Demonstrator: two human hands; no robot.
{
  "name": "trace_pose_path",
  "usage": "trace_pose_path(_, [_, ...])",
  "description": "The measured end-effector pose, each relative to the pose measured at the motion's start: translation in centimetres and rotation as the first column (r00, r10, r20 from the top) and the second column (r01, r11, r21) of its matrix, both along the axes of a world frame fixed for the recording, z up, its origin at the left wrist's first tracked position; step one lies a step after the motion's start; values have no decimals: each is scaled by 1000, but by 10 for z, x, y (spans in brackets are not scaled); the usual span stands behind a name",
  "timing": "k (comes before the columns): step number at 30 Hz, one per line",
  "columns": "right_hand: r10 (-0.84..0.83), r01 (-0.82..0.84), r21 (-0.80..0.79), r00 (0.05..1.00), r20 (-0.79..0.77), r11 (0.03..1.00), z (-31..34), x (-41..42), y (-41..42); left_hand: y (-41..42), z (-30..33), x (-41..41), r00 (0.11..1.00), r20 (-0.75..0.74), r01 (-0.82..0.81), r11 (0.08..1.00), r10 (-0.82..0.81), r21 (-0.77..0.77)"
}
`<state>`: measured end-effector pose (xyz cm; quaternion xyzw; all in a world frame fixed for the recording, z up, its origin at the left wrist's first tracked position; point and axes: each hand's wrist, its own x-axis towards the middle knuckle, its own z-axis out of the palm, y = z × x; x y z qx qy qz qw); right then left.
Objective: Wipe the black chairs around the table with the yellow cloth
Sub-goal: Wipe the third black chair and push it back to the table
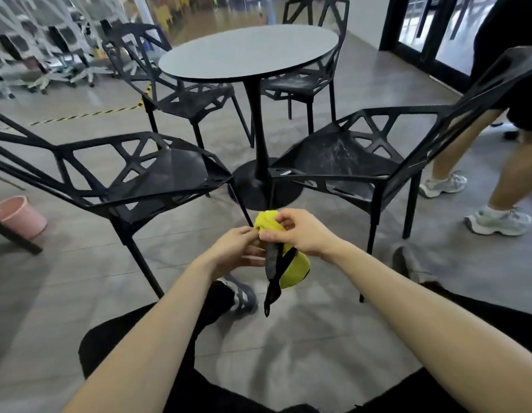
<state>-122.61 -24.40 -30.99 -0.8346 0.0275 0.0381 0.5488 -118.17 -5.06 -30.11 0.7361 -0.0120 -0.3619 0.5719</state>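
Observation:
A yellow cloth (297, 268) with a black strap is bunched up between my two hands, in front of me above the floor. My left hand (235, 251) holds it from the left and my right hand (300, 232) pinches its top from the right. Several black lattice chairs stand around a round grey table (246, 52): the near-left chair (157, 174), the near-right chair (342, 159) with a dusty seat, the far-left chair (187, 96) and the far-right chair (300, 81).
A pink bucket (17, 216) sits on the floor at the left. Another person's legs and white sneakers (497, 222) are at the right beside the near-right chair. Office chairs crowd the back left. My own feet are on the grey floor below my hands.

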Motion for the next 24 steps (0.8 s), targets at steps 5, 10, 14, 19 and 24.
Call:
trace_pose_path(5, [33,-4,253,994,-108,967,0,12,-6,3,16,13,981,-130,111,965,-145,-237])
trace_pose_path(10, [59,13,382,983,-176,924,-4,20,-12,15,1,35,991,131,33,991,-15,-133])
trace_pose_path(14, [10,6,156,995,-104,988,-5,31,-23,34,-12,57,957,263,-116,993,120,-29])
trace_pose_path(19, [70,-78,-677,997,-39,731,12,49,-71,84,-3,86,879,426,-265,962,214,65])
trace_pose_path(24, [43,-17,-798,999,11,603,27,43,-95,104,22,102,884,468,-108,973,0,205])
